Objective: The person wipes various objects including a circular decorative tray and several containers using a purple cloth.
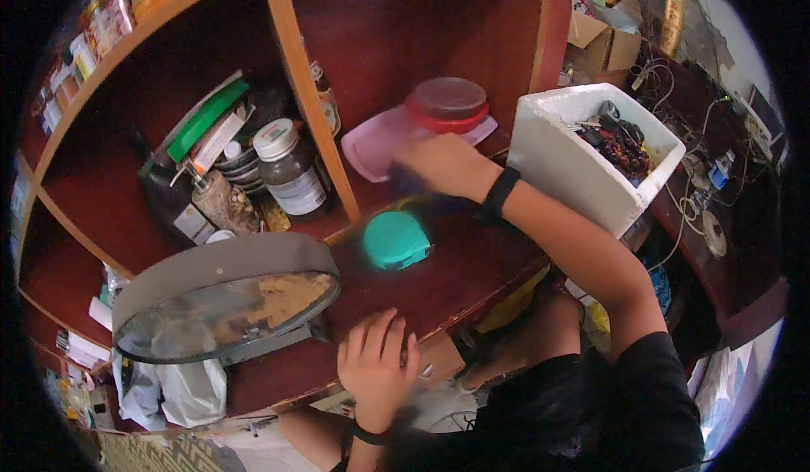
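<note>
Pink tray (365, 147) lies far, beyond the teal case (396, 239), bearing a red tub (447, 104). Your right hand (451, 167) curls at its near edge, too blurred to tell any grip; your left hand (377, 372), near, is loosely spread. Work seems underway, tub on tray; what remains doesn't show.

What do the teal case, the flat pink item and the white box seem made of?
Teal case: probably plastic; smooth, evenly coloured, rounded edges.
Flat pink item: perhaps plastic, from its smooth, uniform colour.
White box: likely foam; matte, thick-walled, rough-rimmed.
</note>
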Tool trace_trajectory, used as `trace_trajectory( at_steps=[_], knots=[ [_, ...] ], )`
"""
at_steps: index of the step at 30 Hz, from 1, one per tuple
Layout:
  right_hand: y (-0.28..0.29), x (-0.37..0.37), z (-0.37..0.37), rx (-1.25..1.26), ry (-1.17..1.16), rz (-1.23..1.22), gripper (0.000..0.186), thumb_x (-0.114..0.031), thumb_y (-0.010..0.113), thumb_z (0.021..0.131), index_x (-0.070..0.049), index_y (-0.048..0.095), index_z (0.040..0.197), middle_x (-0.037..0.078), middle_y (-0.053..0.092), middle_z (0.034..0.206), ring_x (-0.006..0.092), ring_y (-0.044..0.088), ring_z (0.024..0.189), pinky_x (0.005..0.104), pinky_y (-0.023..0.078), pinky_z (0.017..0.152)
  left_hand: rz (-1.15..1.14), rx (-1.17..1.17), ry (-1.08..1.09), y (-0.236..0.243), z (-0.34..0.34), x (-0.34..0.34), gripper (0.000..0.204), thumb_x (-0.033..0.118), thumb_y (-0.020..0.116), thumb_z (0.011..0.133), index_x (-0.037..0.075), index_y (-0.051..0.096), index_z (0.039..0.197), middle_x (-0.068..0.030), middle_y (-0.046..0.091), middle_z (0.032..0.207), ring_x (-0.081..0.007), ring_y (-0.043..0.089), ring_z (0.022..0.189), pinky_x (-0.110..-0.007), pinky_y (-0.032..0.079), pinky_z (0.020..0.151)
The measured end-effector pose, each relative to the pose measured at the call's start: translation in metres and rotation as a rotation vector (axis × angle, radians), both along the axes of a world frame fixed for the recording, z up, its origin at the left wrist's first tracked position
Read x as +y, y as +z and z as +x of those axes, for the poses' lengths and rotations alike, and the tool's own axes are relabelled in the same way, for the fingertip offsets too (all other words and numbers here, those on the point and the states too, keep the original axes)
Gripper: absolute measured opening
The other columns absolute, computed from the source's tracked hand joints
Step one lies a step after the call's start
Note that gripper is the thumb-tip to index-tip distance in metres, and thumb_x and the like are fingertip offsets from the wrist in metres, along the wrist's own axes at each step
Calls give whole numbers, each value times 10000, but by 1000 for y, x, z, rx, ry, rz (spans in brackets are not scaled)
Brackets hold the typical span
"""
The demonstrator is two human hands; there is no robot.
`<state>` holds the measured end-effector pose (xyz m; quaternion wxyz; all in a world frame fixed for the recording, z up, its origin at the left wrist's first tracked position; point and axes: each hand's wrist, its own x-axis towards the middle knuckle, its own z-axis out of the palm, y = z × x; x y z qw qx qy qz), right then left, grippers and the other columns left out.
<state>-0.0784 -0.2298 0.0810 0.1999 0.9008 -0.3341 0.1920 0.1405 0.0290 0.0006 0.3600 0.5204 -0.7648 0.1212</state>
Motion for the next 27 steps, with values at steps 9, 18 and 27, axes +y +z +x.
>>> trace_trajectory(
  at_steps=[9, 18, 27],
  knots=[
    [-19, -24, -3, -69, -124, 2, 256, -96, 591, 899, -91, 620, 1153, 167, 704, 809, 382, 718, 781, 514, 565, 660, 27, 13, -27, 2, 0, 1, 222, 191, 721, 830, 85, 714, 1025, -30, 701, 1184, -271, 650, 1060, -406, 504, 807],
    [-21, -25, -8, -141, -215, 103, 307, -95, 603, 892, -97, 614, 1199, 188, 707, 861, 394, 718, 821, 518, 565, 668, -15, -20, -12, 1, 0, -1, 230, 227, 719, 846, 90, 723, 1031, -20, 688, 1189, -246, 651, 1067, -399, 508, 803],
    [22, 57, -19, -50, -422, 301, 600, -182, 789, 748, -120, 585, 1310, 182, 685, 1145, 380, 664, 1083, 486, 543, 889, -19, 20, -30, 0, 0, 0, 223, 227, 714, 859, 87, 722, 1032, -20, 700, 1179, -258, 640, 1069, -403, 499, 813]
  ],
)
